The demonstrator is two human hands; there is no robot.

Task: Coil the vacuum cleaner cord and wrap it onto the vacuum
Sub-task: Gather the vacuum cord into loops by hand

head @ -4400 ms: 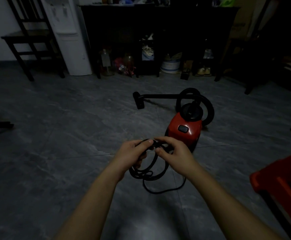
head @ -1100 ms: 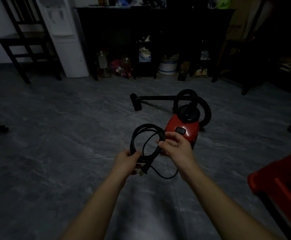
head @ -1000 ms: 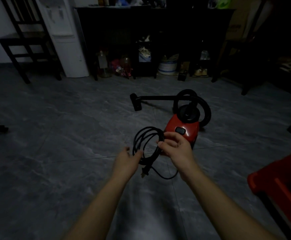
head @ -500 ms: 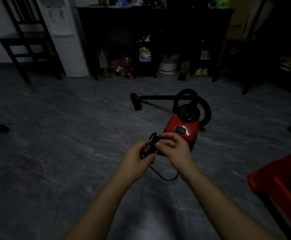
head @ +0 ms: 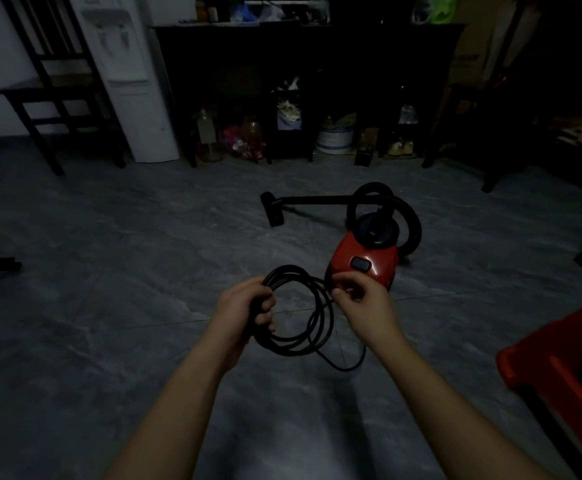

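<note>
Left hand: fingers curled tight around the left side of the cord loops.
Right hand: pinches the right side of the loops.
Cord feel: looks soft, bendy and light. The loops could slip apart, so it is best to hold them in one bunch.
Cord place: hangs between both hands, with one strand drooping lower.
Vacuum: red, on the floor just behind the right hand.
</note>
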